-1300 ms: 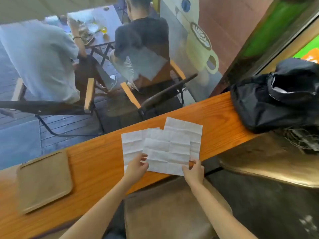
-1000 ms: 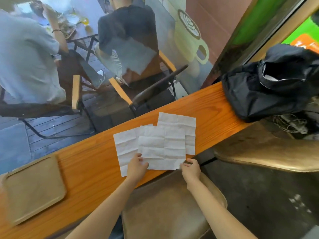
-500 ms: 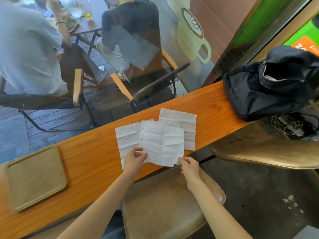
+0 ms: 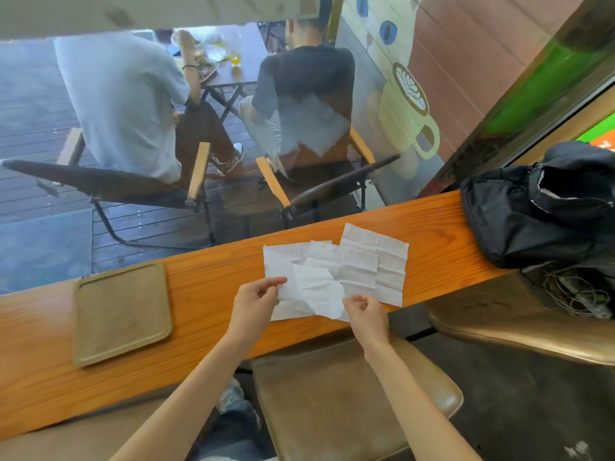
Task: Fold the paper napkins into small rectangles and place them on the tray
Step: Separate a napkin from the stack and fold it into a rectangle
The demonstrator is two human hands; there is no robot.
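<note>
1. Tray (image 4: 121, 312) is sitting bare on the wooden counter (image 4: 206, 287) at the far left, well apart from the paper; nothing folded is lying on it yet, so I am judging the task to be at its first napkin.
2. Counter room between the tray and my left hand (image 4: 254, 299) is showing open wood, so a folded piece is getting a clear run leftward to the tray.
3. That left hand is pinching the near-left corner of the top napkin (image 4: 316, 291) between thumb and fingers.
4. The change: half a second ago this sheet was lying nearly flat over the others; now it is rising off them and crumpling in the middle as I am bringing both corners up. I am reading that as the first fold starting.
5. My right hand (image 4: 361, 311) is closed on the near-right corner of the same sheet, right at the counter's near edge.
6. Two more unfolded napkins (image 4: 382, 257) are lying spread beneath and beyond, overlapping each other; one is reaching toward the far edge by the window glass.
7. The near edge is running just under my hands, with the stool seat (image 4: 349, 397) below, so a slipped sheet is likely dropping there.
8. A black bag (image 4: 532, 207) is crowding the right end, well apart from the napkins.
</note>
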